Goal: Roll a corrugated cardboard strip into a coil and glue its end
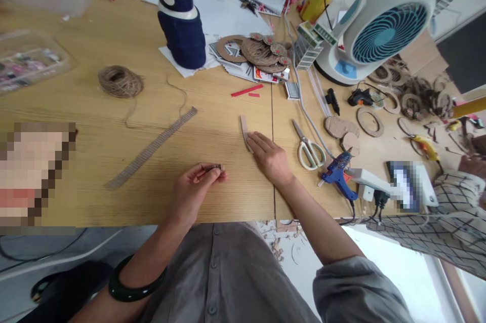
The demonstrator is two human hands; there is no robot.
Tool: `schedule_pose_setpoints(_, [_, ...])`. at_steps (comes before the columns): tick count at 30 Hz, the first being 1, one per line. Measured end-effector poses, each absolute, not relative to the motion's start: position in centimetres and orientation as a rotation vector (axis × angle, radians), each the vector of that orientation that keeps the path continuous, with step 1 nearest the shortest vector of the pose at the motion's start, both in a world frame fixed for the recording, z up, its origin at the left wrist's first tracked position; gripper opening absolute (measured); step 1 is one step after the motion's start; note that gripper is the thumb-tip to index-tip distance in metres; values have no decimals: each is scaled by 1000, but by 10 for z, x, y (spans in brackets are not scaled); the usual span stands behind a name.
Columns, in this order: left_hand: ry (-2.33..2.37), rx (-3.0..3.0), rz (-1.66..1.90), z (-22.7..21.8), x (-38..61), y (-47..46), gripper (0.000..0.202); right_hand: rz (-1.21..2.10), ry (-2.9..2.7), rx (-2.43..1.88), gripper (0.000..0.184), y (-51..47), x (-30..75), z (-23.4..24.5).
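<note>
My left hand (197, 181) is closed just over the table's front edge, pinching a small dark piece (214, 167) between thumb and fingers; its kind is too small to make out. My right hand (271, 158) lies flat, fingers stretched out, with the fingertips on a short cardboard strip (243, 123). The strip's lower part is partly covered by those fingers. Left of both hands, a long corrugated cardboard strip (152, 148) lies slantwise on the table. Scissors (309, 148) with pale handles rest to the right of my right hand, blades closed.
Behind lie a twine ball (120, 81), red strips (246, 90) and a dark blue bottle (182, 34). A blue glue gun (339, 173), a power strip (374, 181) and a white fan (379, 34) stand right. A grey cable (299, 95) crosses the table. A co-worker's checked sleeve (457, 196) shows far right.
</note>
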State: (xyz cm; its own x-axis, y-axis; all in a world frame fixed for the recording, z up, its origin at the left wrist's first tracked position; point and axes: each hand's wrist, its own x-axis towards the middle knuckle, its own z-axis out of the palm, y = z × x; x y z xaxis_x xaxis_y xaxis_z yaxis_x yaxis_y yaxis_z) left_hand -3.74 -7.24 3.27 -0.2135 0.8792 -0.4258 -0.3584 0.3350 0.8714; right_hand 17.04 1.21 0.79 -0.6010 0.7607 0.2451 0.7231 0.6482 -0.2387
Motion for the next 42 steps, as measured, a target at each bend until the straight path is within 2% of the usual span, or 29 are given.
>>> schedule_pose_setpoints(3, [1320,556,1219,33,-38,-73,24,78,-2464,-1187,43,15,199,14])
schedule_pose_setpoints(8, [1283,586,1205,31,-38,-71,21,-255,-2337,-1438,42,14,263,32])
schedule_pose_setpoints(11, [1260,585,1185,32,-37,-67,19,-283,-2283,-1528,51,9,271,38])
schedule_pose_setpoints(14, [1209,660,1127,37,-34,-58,14,26,-2118,-1406,41,-1,243,45])
schedule_pose_setpoints(17, [1185,794,1050,42,-27,-46,9,718,-1797,-1352,28,-8,196,50])
schedule_pose_setpoints(19, [1211,894,1022,43,-22,-36,8,1174,-1585,-1271,30,-7,168,52])
schedule_pose_setpoints(21, [1248,988,1031,43,-18,-24,8,1353,-1445,-1234,33,-1,150,51])
schedule_pose_setpoints(33, [1181,886,1210,29,-4,46,12,1371,-1205,-1258,37,57,143,30])
schedule_pose_setpoints(38, [1131,795,1229,23,-3,55,22,1390,-1198,-1203,44,59,148,21])
schedule_pose_setpoints(42, [1143,764,1216,19,-2,53,19,1402,-1178,-1185,43,57,150,19])
